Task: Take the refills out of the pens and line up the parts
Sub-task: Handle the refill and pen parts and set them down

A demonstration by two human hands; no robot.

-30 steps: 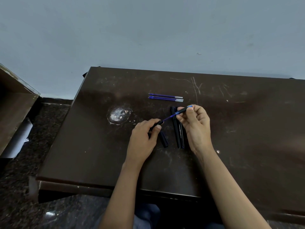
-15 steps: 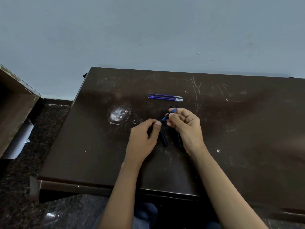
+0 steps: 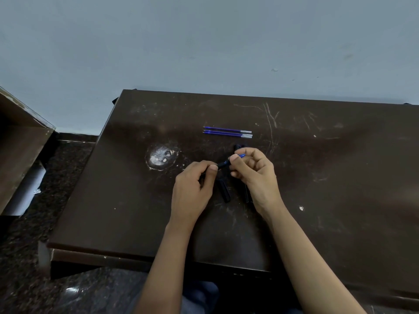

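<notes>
Left hand (image 3: 192, 193) pinched black pen part (image 3: 223, 164), right hand (image 3: 254, 175) pinched blue refill end (image 3: 241, 155), likely for pulling apart. Upper middle: two refills (image 3: 227, 132) lay side-by-side.

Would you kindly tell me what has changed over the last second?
The right hand moved left toward the left hand, so the pen they hold shows less blue between them. Both grips, the two loose refills and the black pen parts stayed put.
</notes>
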